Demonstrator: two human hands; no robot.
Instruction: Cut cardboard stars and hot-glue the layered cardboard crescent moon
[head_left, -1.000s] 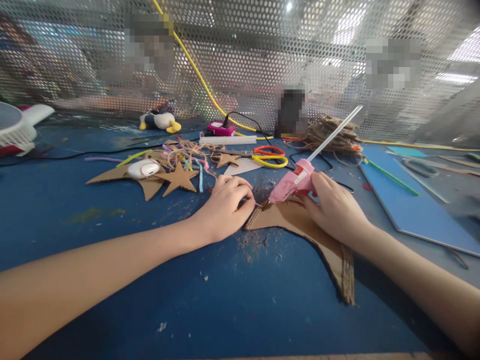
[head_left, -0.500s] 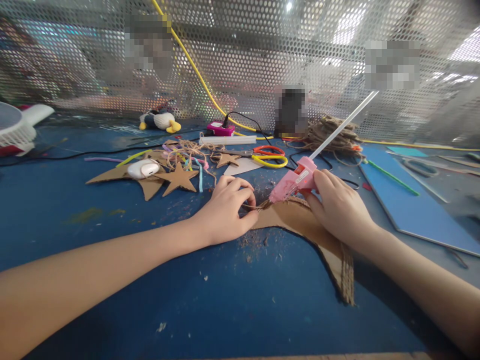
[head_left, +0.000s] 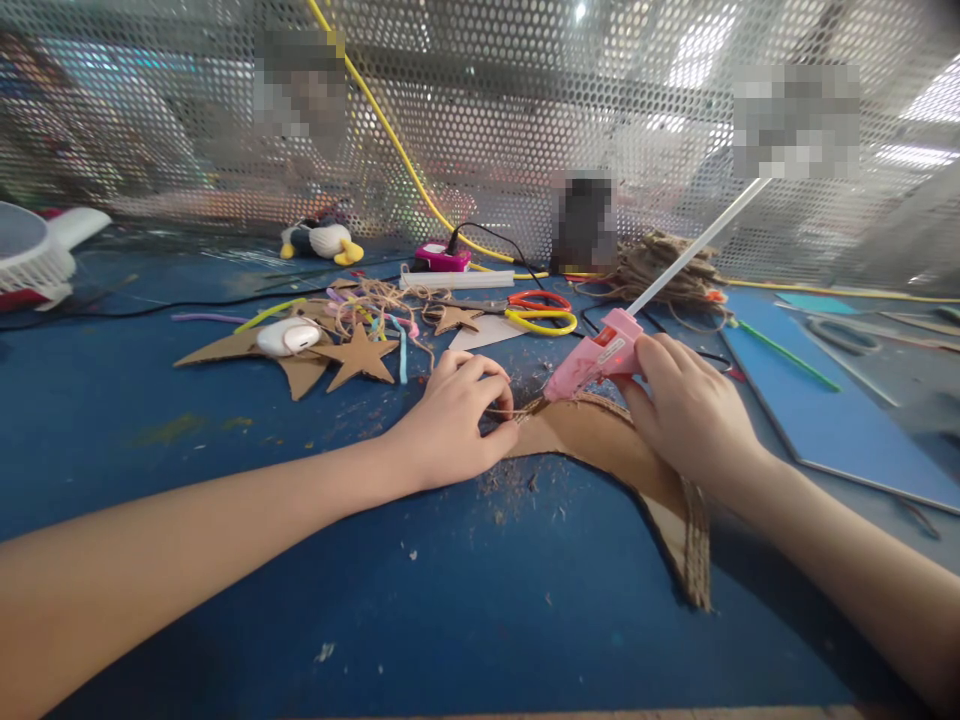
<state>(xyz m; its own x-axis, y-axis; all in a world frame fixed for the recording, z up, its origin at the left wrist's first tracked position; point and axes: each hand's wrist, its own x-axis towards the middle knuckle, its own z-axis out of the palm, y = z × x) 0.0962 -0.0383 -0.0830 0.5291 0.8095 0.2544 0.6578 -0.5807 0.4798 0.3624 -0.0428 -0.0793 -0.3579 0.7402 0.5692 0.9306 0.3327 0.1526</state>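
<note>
Cardboard arc (head_left: 585, 437): long axis ten-to-four
Left hand (head_left: 454, 425): half-curled, ten o'clock end; grip unclear
Right hand (head_left: 697, 415): closed round glue gun (head_left: 589, 365)

Earbud case (head_left: 288, 337) on cardboard (head_left: 225, 345), scissors (head_left: 541, 312) right

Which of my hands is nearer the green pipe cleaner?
Right. Your right hand, on the glue gun, is left of the green pipe cleaner; your left hand is much farther left.
</note>
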